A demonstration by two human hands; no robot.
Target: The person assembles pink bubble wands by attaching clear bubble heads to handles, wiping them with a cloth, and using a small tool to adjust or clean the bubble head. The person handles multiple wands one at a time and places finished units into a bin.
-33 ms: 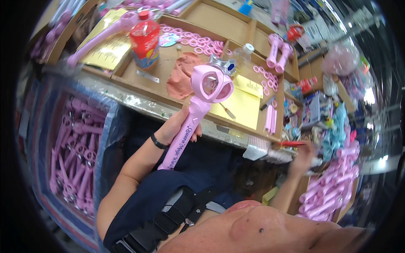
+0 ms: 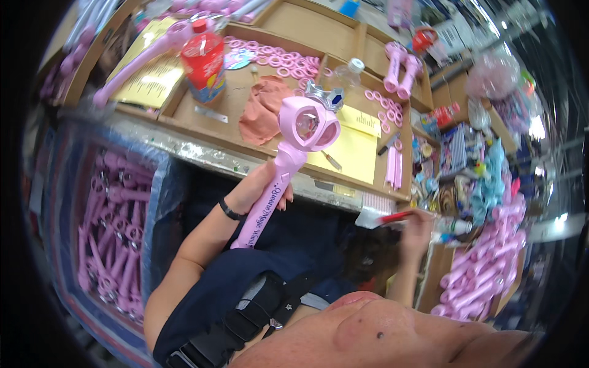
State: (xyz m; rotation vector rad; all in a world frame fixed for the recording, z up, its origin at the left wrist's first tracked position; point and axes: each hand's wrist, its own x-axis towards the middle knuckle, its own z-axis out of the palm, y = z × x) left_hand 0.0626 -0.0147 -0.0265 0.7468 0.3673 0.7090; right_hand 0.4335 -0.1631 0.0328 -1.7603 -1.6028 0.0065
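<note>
Head view: my left hand [image 2: 256, 187] grips the pink toy wand [image 2: 282, 165] by its handle, tilting the heart-shaped head up over the wooden workbench [image 2: 239, 104], probably for a clear look, while my right hand [image 2: 418, 226] pinches a red-handled tool [image 2: 396, 216] (tip hidden).

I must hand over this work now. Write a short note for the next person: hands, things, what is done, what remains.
Left hand: holds the pink toy wand upright by its handle, head with silver crown above the tray.
Right hand: holds a red-handled tool at the table's right edge.
Done: wand looks assembled.
Left: loose pink rings in the tray; more wands in the left bin.
</note>
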